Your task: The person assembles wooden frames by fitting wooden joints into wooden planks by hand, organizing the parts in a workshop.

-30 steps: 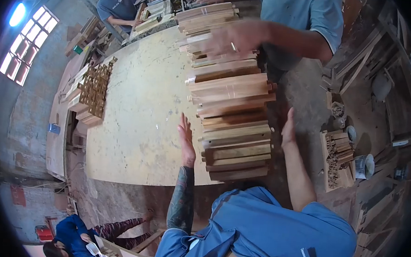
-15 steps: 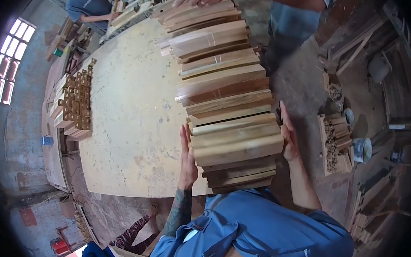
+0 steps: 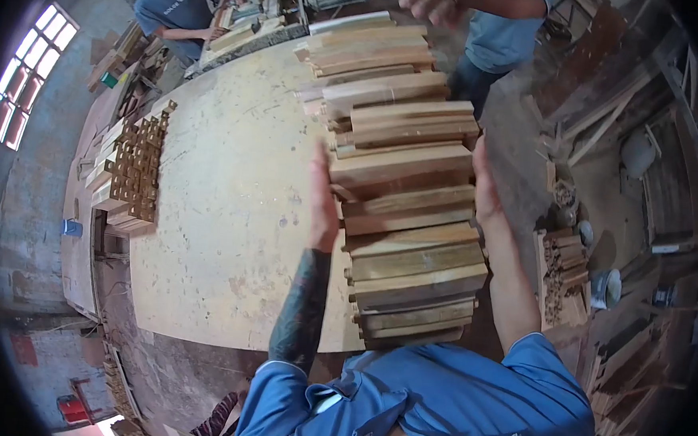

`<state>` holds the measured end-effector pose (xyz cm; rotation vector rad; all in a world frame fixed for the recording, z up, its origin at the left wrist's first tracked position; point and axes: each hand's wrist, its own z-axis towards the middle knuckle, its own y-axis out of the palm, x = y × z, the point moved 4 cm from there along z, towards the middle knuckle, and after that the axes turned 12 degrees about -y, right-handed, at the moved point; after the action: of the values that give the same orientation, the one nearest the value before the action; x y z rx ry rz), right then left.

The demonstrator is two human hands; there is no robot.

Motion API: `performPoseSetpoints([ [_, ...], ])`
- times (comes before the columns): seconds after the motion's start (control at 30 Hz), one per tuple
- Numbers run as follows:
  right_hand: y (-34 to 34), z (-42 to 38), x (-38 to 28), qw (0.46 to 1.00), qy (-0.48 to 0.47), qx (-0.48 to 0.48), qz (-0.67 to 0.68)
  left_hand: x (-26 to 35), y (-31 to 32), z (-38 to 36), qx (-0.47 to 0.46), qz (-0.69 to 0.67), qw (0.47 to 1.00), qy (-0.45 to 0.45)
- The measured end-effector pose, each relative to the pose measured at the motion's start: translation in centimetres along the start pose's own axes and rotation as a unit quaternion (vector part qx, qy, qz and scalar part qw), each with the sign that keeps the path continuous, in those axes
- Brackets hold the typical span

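Note:
A long row of wooden slats (image 3: pixel 404 169) lies side by side along the right edge of the pale table (image 3: pixel 231 187), reaching almost to my blue shirt. My left hand (image 3: pixel 323 204) is upright at the slats' left ends, fingers stretched out. On the opposite side my right hand (image 3: pixel 487 182) lies flat along the right ends, its fingers straight. The slats between my palms are uneven, some jutting out further than others. Beyond the row's far end, another person's hand (image 3: pixel 434 3) hovers over the slats.
A stack of notched wooden pieces (image 3: pixel 132 165) stands at the table's left side. Another person (image 3: pixel 174 7) works at a bench at the back left. On the floor to the right are a crate of wood pieces (image 3: pixel 565 271) and a bucket (image 3: pixel 604 288).
Both my hands have moved away from my body, further up the row. The other person's hand has lifted off the far slats. Slats near me sit less bunched up.

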<state>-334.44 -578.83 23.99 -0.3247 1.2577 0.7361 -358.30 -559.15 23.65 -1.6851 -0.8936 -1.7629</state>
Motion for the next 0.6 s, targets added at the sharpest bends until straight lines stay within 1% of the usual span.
performPoseSetpoints([
  [0.07, 1.0, 0.1, 0.3, 0.997, 0.041, -0.060, -0.001, -0.4, 0.7, 0.3, -0.002, 0.014, 1.000, 0.000],
  [0.1, 0.9, 0.4, 0.0, 0.997, 0.039, -0.062, 0.000, 0.8, 0.7, -0.7, -0.054, -0.244, 0.962, -0.108],
  [0.13, 0.5, 0.8, -0.3, 0.996, 0.058, -0.049, -0.040, 0.4, 0.2, 0.1, -0.053, -0.245, 0.962, -0.106],
  [0.17, 0.0, 1.5, -0.7, 0.993, 0.075, -0.038, -0.080, -0.4, -1.0, 1.7, 0.023, -0.170, 0.982, -0.074],
  [0.2, -0.7, 1.9, -0.7, 0.988, 0.094, -0.026, -0.119, -0.4, -2.0, 2.9, 0.099, -0.092, 0.990, -0.045],
  [0.23, -1.5, 3.4, 1.0, 0.995, 0.088, -0.009, -0.042, -0.4, -2.9, 4.5, 0.103, -0.092, 0.989, -0.044],
  [0.27, -2.0, 5.7, 2.6, 0.996, 0.080, 0.008, 0.035, 0.4, -3.8, 6.7, 0.125, -0.053, 0.991, -0.011],
  [0.3, -0.8, 7.3, 1.9, 0.996, 0.078, 0.004, 0.038, 1.3, -4.4, 8.6, 0.146, -0.013, 0.989, 0.022],
  [0.33, 1.4, 8.7, 0.3, 0.997, 0.066, 0.012, 0.035, 1.8, -4.5, 10.3, 0.148, -0.011, 0.989, 0.027],
  [0.37, 2.6, 10.6, -0.5, 0.998, 0.055, 0.022, 0.033, 1.9, -4.6, 12.0, 0.145, -0.051, 0.988, -0.010],
  [0.4, 1.0, 13.9, 4.0, 0.998, 0.053, 0.023, 0.035, 1.8, -4.6, 13.7, 0.140, -0.090, 0.985, -0.047],
  [0.43, 1.5, 16.2, 5.2, 1.000, 0.024, -0.010, 0.005, 0.0, -5.1, 16.0, 0.094, -0.148, 0.982, -0.065],
  [0.47, 1.2, 19.4, 9.5, 0.998, 0.041, -0.048, 0.021, 0.5, -4.1, 16.2, 0.089, -0.145, 0.984, -0.062],
  [0.53, 5.7, 18.8, 6.9, 0.984, 0.008, -0.173, -0.043, 1.0, -1.0, 16.2, 0.033, -0.129, 0.987, -0.088],
  [0.57, 5.4, 19.1, 7.3, 0.984, 0.006, -0.170, -0.043, 0.6, -0.9, 17.0, -0.019, -0.163, 0.983, -0.082],
  [0.6, 5.1, 19.0, 7.7, 0.985, -0.005, -0.171, -0.017, -0.3, -1.1, 17.4, -0.021, -0.162, 0.983, -0.086],
])
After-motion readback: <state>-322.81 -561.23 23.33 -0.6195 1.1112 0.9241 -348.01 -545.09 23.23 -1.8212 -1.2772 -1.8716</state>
